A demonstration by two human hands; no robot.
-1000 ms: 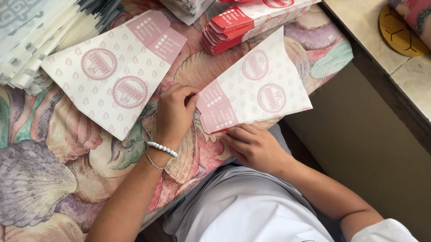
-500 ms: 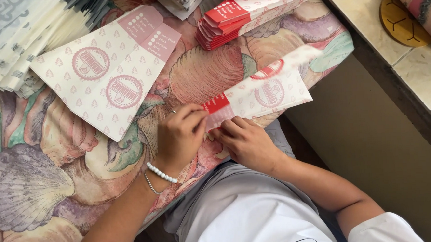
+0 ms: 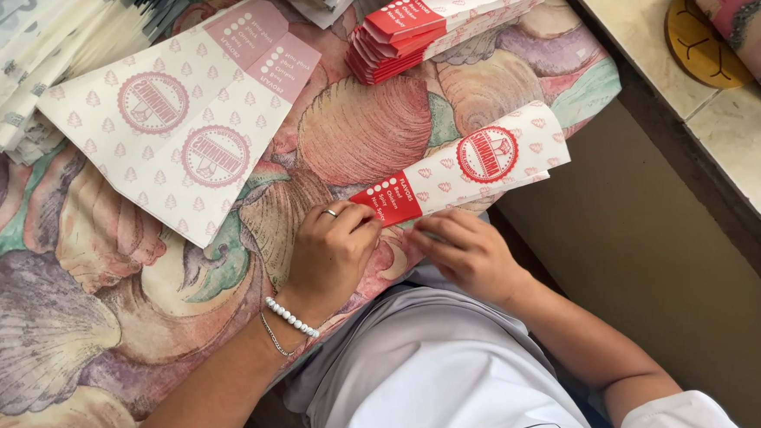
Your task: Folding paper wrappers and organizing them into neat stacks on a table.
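We have the printed paper sheet partly folded into a narrow cone-like sleeve, its red corner at our fingers and its wide end reaching toward the edge of the table, which is covered in a seashell-patterned cloth. Our left hand pinches the red corner, its grip closed on the paper; our right hand presses the lower flap just beside it, fingers curled on the sheet.

We judge the work as well under way but far from finished: a stack of folded sleeves lies at the top, one flat unfolded sheet waits near our left hand, and a fanned pile of more flat sheets sits at the upper left.

The lower fold of the sleeve is hidden under our fingers, so we cannot tell whether it is closed. Both stacks are cut off by the picture's edge.
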